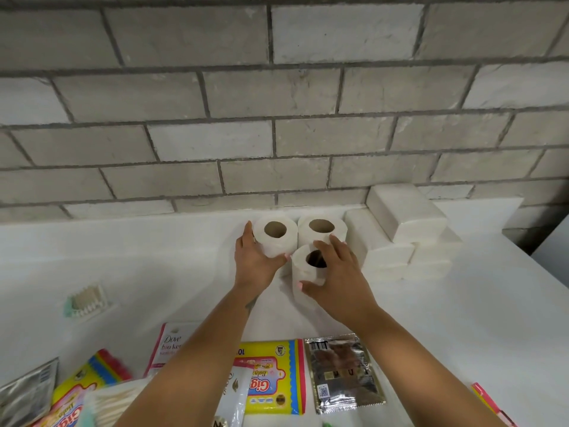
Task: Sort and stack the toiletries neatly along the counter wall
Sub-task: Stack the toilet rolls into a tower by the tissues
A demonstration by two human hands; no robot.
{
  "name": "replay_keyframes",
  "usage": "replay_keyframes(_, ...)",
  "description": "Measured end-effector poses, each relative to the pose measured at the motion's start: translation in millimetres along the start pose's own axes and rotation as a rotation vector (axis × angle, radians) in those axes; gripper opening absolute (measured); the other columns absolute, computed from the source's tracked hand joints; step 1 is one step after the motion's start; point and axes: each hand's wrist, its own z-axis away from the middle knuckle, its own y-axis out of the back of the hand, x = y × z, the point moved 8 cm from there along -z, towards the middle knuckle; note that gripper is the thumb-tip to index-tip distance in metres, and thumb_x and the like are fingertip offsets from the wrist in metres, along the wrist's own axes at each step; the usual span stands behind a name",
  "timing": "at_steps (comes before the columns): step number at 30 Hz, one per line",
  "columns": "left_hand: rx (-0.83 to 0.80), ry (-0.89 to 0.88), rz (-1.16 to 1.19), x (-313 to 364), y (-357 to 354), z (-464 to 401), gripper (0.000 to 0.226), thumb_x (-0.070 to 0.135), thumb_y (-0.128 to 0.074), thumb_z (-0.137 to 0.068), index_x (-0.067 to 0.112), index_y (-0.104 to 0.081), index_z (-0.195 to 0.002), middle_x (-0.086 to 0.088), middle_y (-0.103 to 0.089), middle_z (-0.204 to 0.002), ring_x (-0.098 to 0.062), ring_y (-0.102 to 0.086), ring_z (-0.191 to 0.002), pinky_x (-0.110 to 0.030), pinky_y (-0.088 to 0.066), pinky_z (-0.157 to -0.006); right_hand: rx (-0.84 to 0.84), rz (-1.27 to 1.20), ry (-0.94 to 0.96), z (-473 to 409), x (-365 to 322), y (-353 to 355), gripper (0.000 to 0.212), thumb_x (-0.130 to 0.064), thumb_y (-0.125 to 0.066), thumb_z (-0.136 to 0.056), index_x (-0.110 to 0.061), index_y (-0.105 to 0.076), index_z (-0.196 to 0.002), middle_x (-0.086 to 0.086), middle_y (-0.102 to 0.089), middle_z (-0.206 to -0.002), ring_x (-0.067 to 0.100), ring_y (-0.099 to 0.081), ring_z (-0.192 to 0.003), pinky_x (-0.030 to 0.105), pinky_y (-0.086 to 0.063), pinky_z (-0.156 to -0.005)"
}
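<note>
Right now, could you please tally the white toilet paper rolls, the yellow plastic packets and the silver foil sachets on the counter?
White toilet paper rolls: 3
Yellow plastic packets: 2
Silver foil sachets: 2
Total: 7

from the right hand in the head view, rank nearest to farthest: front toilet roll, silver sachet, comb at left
1. Front toilet roll: gripped by the right hand, mid-counter.
2. Silver sachet: at the near edge, below that hand.
3. Comb: far out on the left of the counter.
</note>
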Motion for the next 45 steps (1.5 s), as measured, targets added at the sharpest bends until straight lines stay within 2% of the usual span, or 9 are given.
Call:
replay_keyframes(5,-0.025,-0.004,0.014,11,2,7,0.101,0.026,-0.083,-0.067,0.018,-0.020,-0.147,-0.006,-0.037,-0.144,-0.025,-0.039,-0.131,-0.047,-0.036,-0.109,0.028,-0.046,0.008,-2,-1,1,0.071,-0.027,-0.070,-0.081,-0.016,-0.034,-0.140,0.001,-0.026,-0.150,0.020,-0.026,-0.138,0.033,-0.030,-0.111)
replay_keyframes(12,-0.019,-0.004,-0.003,8,-2,2,0.097,0.035,-0.085,-0.061,0.019,-0.032,-0.140,-0.003,-0.049,-0.135,-0.025,-0.048,-0.123,-0.049,-0.044,-0.102,0.019,-0.063,-0.010,-3,2,-1,0.073,-0.026,-0.071,-0.079,-0.015,-0.033,-0.140,0.002,-0.028,-0.149,0.022,-0.029,-0.137,0.041,-0.034,-0.110)
replay_keyframes(16,-0.052,0.004,-0.017,10,1,4,0.105,0.039,-0.085,-0.058,0.020,-0.026,-0.143,-0.003,-0.045,-0.140,-0.026,-0.044,-0.128,-0.050,-0.041,-0.104,-0.030,-0.017,-0.032,-2,4,-3,0.079,-0.036,-0.071,-0.078,-0.018,-0.029,-0.142,0.002,-0.023,-0.151,0.025,-0.021,-0.141,0.050,-0.025,-0.112)
replay_keyframes(19,-0.080,0.013,-0.026,19,10,13,0.108,0.026,-0.083,-0.066,0.018,-0.014,-0.149,-0.006,-0.034,-0.148,-0.026,-0.034,-0.136,-0.046,-0.032,-0.111,-0.023,0.006,-0.019,0,-1,1,0.079,-0.042,-0.069,-0.078,-0.019,-0.029,-0.142,0.001,-0.021,-0.152,0.025,-0.016,-0.142,0.054,-0.019,-0.113)
replay_keyframes(23,-0.067,0.032,-0.011,22,27,20,0.096,0.019,-0.073,-0.077,0.016,-0.011,-0.150,-0.006,-0.030,-0.151,-0.025,-0.031,-0.138,-0.042,-0.031,-0.113,-0.037,-0.003,-0.024,6,-10,7,0.078,-0.043,-0.064,-0.083,-0.019,-0.024,-0.146,0.002,-0.014,-0.156,0.022,-0.007,-0.145,0.050,-0.010,-0.117)
replay_keyframes(29,-0.015,0.041,0.036,34,62,41,0.083,0.024,-0.066,-0.085,0.017,-0.014,-0.150,-0.004,-0.028,-0.153,-0.023,-0.032,-0.139,-0.038,-0.032,-0.113,-0.032,-0.054,-0.015,23,-29,16,0.077,-0.043,-0.063,-0.083,-0.019,-0.024,-0.146,0.002,-0.013,-0.157,0.022,-0.005,-0.146,0.051,-0.013,-0.116)
replay_keyframes(35,0.017,0.002,0.100,43,105,81,0.080,0.023,-0.064,-0.086,0.019,-0.016,-0.149,0.000,-0.029,-0.153,-0.019,-0.032,-0.138,-0.037,-0.031,-0.113,-0.051,-0.141,-0.005,43,-55,19,0.082,-0.049,-0.065,-0.080,-0.023,-0.024,-0.146,-0.001,-0.013,-0.157,0.023,-0.021,-0.143,0.049,-0.023,-0.114)
replay_keyframes(40,0.054,-0.015,0.086,42,145,113,0.078,0.021,-0.065,-0.085,0.021,-0.020,-0.148,0.002,-0.032,-0.150,-0.016,-0.035,-0.136,-0.040,-0.035,-0.111,-0.057,-0.190,0.027,62,-87,15,0.081,-0.047,-0.064,-0.082,-0.025,-0.021,-0.147,-0.003,-0.011,-0.158,0.017,-0.005,-0.146,0.044,-0.016,-0.117)
replay_keyframes(45,0.130,-0.009,0.026,28,192,144,0.075,0.021,-0.067,-0.083,0.019,-0.026,-0.146,-0.001,-0.039,-0.146,-0.018,-0.041,-0.132,-0.040,-0.038,-0.108,-0.051,-0.249,0.078,82,-124,8,0.079,-0.044,-0.066,-0.081,-0.023,-0.025,-0.146,0.000,-0.019,-0.155,0.018,-0.016,-0.143,0.044,-0.022,-0.115)
